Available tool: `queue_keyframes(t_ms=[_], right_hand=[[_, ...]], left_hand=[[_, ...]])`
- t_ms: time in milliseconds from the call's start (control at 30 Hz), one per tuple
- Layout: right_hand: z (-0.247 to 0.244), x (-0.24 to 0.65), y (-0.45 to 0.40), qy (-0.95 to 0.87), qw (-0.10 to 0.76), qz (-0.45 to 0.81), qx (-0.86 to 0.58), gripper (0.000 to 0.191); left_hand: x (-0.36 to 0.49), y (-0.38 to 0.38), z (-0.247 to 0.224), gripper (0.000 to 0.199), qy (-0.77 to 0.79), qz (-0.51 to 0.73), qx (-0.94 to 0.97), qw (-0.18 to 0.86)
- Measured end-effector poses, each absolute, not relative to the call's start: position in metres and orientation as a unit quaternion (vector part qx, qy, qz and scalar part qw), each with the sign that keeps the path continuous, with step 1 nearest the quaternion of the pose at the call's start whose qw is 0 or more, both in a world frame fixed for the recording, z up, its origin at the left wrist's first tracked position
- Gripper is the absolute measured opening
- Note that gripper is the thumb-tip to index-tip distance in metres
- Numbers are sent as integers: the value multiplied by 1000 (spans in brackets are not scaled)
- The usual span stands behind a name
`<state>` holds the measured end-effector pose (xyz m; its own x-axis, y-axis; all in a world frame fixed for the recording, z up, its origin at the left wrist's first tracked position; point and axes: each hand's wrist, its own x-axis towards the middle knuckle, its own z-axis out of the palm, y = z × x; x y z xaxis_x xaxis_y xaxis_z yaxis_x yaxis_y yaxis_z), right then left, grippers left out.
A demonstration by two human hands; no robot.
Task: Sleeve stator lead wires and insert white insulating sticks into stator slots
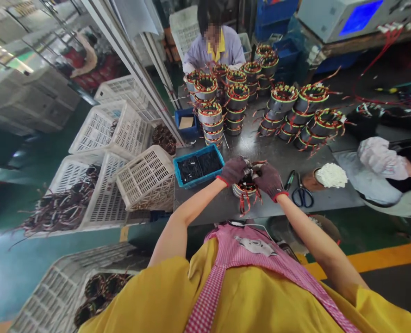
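At the left of the frame, a white crate [108,203] holds a heap of dark, wire-wound parts. Nearer the middle, a beige crate [145,178] stands tilted, and right of it a blue tray [202,179] with black pieces lies on the metal table [249,144]. Above the tray, at top centre, a co-worker in a lavender jacket [232,44] sits behind stacks of wound rings [210,116].

At the centre, the left hand [233,170], in a dark glove with a red cuff, reaches in from the left to the top of a wound ring [239,191], which sits on the table near its front edge, red leads hanging down. The right hand [270,180], gloved alike, meets it from the right. Both hands' fingers are bunched at the ring's upper rim; whether they pinch a wire I cannot tell.

Just right of the right hand lie a green-and-black tool [289,180] and scissors [302,197], then a brown container [311,181] heaped with white material [331,175]. At the right edge, another person's white sleeve [382,157] shows.
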<state>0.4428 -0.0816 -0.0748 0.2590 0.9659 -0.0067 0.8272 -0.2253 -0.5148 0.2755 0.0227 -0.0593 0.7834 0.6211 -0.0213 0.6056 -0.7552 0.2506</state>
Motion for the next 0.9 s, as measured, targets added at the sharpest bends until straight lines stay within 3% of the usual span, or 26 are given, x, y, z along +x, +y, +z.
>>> queue_keyframes(t_ms=[100, 267, 533, 700, 900], right_hand=[[-81, 446, -79, -582, 249, 194, -749, 34], [-78, 455, -74, -580, 241, 261, -733, 32], [-79, 454, -116, -553, 371, 252, -702, 62], [-90, 442, -114, -502, 380, 253, -734, 57], [-94, 437, -106, -493, 361, 212, -763, 54]], left_hand=[[278, 29, -57, 34, 297, 4, 948, 113], [287, 35, -53, 36, 249, -4, 965, 84], [286, 33, -58, 53, 180, 10, 981, 73], [284, 36, -53, 40, 112, -17, 991, 65], [292, 18, -69, 34, 282, 87, 943, 155]])
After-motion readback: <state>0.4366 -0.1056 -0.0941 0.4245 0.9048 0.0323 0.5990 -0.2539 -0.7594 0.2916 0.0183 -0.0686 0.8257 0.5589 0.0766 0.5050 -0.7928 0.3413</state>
